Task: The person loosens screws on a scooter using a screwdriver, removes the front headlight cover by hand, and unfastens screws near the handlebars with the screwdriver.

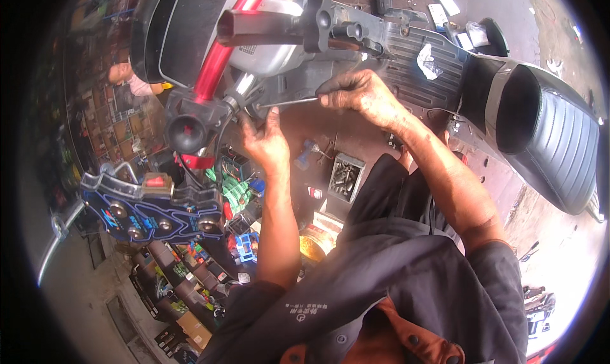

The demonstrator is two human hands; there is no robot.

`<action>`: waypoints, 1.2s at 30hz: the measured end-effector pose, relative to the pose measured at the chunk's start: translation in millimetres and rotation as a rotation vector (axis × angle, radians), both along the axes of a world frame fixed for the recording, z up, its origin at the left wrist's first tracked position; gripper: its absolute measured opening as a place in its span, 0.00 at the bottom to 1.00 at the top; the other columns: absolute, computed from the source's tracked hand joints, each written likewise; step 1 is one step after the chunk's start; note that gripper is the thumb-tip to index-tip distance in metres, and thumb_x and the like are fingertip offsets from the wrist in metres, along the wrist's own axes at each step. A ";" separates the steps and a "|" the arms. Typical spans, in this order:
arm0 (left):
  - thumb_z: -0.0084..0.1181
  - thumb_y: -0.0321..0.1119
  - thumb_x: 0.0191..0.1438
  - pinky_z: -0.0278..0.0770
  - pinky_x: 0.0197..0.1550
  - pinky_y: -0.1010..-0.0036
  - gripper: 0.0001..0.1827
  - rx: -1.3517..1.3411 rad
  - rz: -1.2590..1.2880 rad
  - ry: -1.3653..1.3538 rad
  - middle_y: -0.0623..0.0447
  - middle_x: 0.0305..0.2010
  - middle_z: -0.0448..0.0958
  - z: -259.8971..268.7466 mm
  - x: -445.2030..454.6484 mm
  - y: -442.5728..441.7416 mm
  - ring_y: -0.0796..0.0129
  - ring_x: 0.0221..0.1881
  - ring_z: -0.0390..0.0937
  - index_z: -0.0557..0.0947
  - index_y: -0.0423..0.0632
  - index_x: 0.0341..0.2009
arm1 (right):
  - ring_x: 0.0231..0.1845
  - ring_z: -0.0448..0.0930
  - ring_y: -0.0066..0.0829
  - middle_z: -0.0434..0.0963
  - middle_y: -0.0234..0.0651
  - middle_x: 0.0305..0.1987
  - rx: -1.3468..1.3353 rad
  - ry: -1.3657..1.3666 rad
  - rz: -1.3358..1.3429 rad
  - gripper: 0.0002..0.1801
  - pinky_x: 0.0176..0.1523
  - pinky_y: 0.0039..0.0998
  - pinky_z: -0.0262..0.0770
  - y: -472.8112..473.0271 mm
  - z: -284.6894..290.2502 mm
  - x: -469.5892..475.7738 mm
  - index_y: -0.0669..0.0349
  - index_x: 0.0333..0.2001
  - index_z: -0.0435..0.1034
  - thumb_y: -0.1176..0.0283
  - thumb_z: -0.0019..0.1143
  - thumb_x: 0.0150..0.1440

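A scooter with a black ribbed seat and red fork tubes stands before me. My right hand grips one end of a thin metal rod, perhaps a screwdriver shaft, that points left. At its far end, my left hand has thumb and fingers raised around a dark part beside the silver steering tube; whether it grips that part I cannot tell. A black rubber-like funnel-shaped part sits on the bracket left of my left hand.
A metal tray of sockets and a blue power tool lie on the floor below. Crumpled plastic rests on the ribbed footboard. At left are a clear-topped blue panel and shelves of parts; another person is behind.
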State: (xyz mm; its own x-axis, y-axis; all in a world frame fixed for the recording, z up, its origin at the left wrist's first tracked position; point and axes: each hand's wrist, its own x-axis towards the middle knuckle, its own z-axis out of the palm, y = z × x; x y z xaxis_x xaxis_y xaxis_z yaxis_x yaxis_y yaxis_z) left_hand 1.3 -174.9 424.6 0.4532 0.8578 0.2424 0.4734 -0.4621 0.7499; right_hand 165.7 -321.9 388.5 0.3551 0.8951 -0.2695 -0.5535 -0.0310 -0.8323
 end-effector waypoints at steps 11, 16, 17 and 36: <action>0.60 0.23 0.52 0.73 0.45 0.75 0.34 0.100 -0.068 0.014 0.45 0.44 0.78 -5.4 -5.1 9.4 0.67 0.41 0.75 0.61 0.32 0.61 | 0.27 0.73 0.15 0.77 0.27 0.28 0.031 0.465 -0.023 0.17 0.31 0.17 0.65 4.9 -24.7 -43.0 0.63 0.41 0.76 0.66 0.65 0.50; 0.61 0.23 0.51 0.73 0.45 0.75 0.35 0.088 -0.043 0.040 0.46 0.43 0.78 -0.9 -1.7 3.5 0.67 0.41 0.75 0.61 0.33 0.62 | 0.28 0.74 0.17 0.78 0.28 0.30 0.060 0.455 -0.052 0.16 0.33 0.20 0.68 8.1 -40.3 -55.4 0.65 0.41 0.76 0.67 0.64 0.51; 0.62 0.24 0.51 0.73 0.45 0.76 0.35 0.171 -0.062 0.114 0.47 0.43 0.78 -0.5 -4.0 6.1 0.68 0.41 0.75 0.62 0.33 0.61 | 0.28 0.74 0.17 0.78 0.28 0.30 0.062 0.457 -0.052 0.16 0.33 0.20 0.68 8.9 -37.6 -58.1 0.65 0.41 0.76 0.67 0.64 0.51; 0.60 0.24 0.52 0.73 0.45 0.75 0.32 0.134 -0.067 0.023 0.42 0.46 0.77 -4.9 2.2 3.6 0.67 0.42 0.75 0.63 0.29 0.59 | 0.29 0.79 0.29 0.76 0.38 0.25 -0.085 -0.583 -0.192 0.12 0.33 0.32 0.75 -8.8 36.9 -26.4 0.62 0.37 0.76 0.69 0.59 0.49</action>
State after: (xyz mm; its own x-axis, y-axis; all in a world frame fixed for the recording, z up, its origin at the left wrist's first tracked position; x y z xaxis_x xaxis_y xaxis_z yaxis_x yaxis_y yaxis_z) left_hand 3.6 -171.3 419.7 0.5153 0.7861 0.3413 0.4544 -0.5883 0.6689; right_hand 139.4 -330.7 425.4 0.6182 0.7844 -0.0498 -0.0103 -0.0553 -0.9984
